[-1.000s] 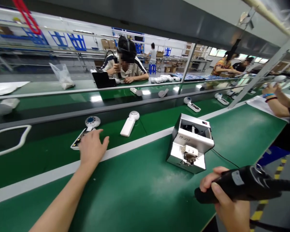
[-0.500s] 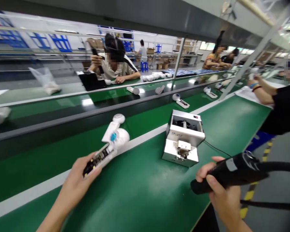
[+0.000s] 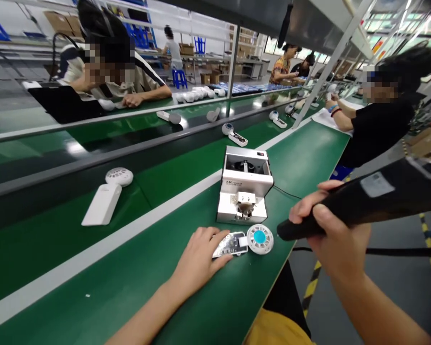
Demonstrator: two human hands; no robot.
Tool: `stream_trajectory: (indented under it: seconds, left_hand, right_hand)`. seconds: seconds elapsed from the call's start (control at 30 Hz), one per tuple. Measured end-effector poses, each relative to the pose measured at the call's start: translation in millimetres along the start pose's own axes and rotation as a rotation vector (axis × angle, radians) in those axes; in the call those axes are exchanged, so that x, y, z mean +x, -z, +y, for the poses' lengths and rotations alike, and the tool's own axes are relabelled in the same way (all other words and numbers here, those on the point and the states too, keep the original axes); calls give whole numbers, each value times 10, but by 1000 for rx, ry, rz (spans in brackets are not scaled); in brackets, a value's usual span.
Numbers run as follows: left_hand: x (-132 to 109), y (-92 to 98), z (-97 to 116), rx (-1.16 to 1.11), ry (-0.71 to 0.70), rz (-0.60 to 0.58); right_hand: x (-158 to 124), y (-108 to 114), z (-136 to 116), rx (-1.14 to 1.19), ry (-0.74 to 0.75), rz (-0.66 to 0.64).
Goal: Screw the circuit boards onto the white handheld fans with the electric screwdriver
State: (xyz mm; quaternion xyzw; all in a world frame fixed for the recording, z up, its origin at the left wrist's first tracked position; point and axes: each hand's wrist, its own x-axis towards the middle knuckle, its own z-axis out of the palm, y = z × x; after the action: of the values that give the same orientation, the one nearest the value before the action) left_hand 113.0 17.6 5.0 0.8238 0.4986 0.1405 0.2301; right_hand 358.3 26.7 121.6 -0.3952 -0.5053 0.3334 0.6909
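Note:
My left hand [image 3: 203,251] is closed around the handle end of a white handheld fan [image 3: 260,239]. The fan lies on the green bench with its round grille and blue centre facing up. Its handle is uncovered, showing the circuit board [image 3: 232,243]. My right hand [image 3: 330,225] grips a thick black electric screwdriver [image 3: 348,203]. The screwdriver is tilted, its narrow end pointing left, just right of the fan head and apart from it. Right behind the fan stands a silver screw feeder [image 3: 244,184].
Another white handheld fan [image 3: 102,203] lies on the green conveyor belt [image 3: 158,179] at left. An open fan [image 3: 235,135] sits farther along it. Co-workers sit across the line and at the right [image 3: 384,110]. A metal post [image 3: 233,67] rises beyond the belt.
My left hand has brought the open fan from the belt's edge rightward onto the bench in front of the screw feeder. The screwdriver stays in my right hand, now close to the fan head.

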Motion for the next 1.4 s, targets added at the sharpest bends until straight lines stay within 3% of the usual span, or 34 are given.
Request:
stream_trajectory:
  seconds: [0.43, 0.57, 0.8, 1.1, 1.4]
  left_hand:
    - [58, 8, 82, 63, -53, -24]
    - [52, -33, 63, 42, -58, 10]
    - [56, -43, 70, 9, -62, 27]
    - [65, -29, 89, -10, -52, 6]
    - [69, -30, 97, -7, -74, 19]
  right_hand:
    - [213, -543, 219, 167, 271, -153]
    - [200, -586, 245, 142, 243, -178]
    - [8, -451, 194, 109, 133, -333]
    - [-83, -536, 404, 94, 91, -254]
    - [-105, -600, 512, 208, 34, -329]
